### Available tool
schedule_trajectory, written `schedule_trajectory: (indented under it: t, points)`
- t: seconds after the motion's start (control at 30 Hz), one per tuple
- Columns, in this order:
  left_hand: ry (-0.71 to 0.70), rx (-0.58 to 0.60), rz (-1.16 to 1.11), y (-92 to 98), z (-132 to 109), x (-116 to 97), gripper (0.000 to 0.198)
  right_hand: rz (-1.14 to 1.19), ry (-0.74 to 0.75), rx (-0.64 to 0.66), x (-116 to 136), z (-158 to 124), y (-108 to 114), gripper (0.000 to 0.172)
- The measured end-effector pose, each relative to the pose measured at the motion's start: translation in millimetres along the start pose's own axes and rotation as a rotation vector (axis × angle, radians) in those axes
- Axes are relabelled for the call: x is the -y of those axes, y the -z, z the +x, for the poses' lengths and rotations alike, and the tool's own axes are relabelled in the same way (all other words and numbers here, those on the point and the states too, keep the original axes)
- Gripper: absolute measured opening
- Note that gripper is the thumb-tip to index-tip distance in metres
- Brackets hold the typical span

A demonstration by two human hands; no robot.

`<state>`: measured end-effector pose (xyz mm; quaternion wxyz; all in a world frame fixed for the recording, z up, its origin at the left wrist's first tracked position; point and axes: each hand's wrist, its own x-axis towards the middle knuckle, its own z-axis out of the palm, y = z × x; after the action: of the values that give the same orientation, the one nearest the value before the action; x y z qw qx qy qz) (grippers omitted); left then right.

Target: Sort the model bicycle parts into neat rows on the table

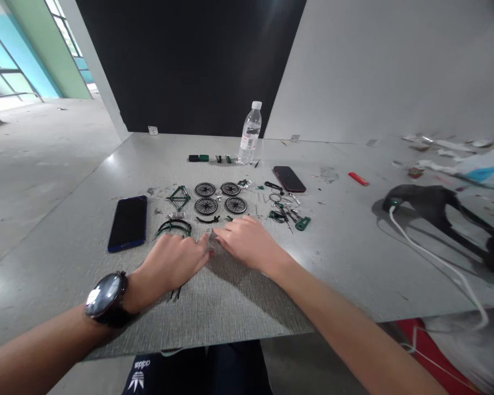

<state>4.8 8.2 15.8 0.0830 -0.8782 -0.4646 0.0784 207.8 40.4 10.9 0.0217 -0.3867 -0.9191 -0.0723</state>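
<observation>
My left hand [181,259], a watch [106,296] on its wrist, rests on the table with index finger and thumb stretched apart. Close to its right, my right hand [249,242] has its fingers bent together, tips down by some tiny parts [208,230]; whatever they may pinch is too small to make out. Above the hands lie several miniature spoked wheels, among them a wheel [206,206], and a small green bicycle frame [180,198]. Curved dark-green mudguard-like strips [174,225] lie beyond my left hand. A black curved piece [208,220] sits just above the fingertips.
A blue-edged phone [127,224] lies left, another phone [288,179] farther right. Small loose parts surround a green piece [302,223]. A water bottle [250,134] stands at the back. Rightward are a red object [358,178] and a black strapped device [436,206] with a white cable.
</observation>
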Motion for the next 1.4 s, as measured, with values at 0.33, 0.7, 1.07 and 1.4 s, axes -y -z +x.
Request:
schedule_trajectory:
  t: [0.33, 0.7, 1.07, 1.4]
  points:
    - [0.014, 0.008, 0.018, 1.0, -0.4, 0.0, 0.050, -0.036, -0.004, 0.000, 3.0, 2.4, -2.4, 0.020]
    - [0.016, 0.021, 0.008, 2.1, -0.2, -0.8, 0.049, -0.051, -0.009, -0.002, 4.1, 2.6, -2.9, 0.017]
    - [0.027, 0.036, -0.019, 3.1, 0.6, -0.9, 0.050, -0.070, -0.013, 0.010, 4.7, 2.8, -2.3, 0.017]
    - [0.029, 0.049, -0.014, 3.4, 1.5, -1.9, 0.051, -0.088, -0.006, 0.016, 7.1, 2.9, -1.4, 0.018]
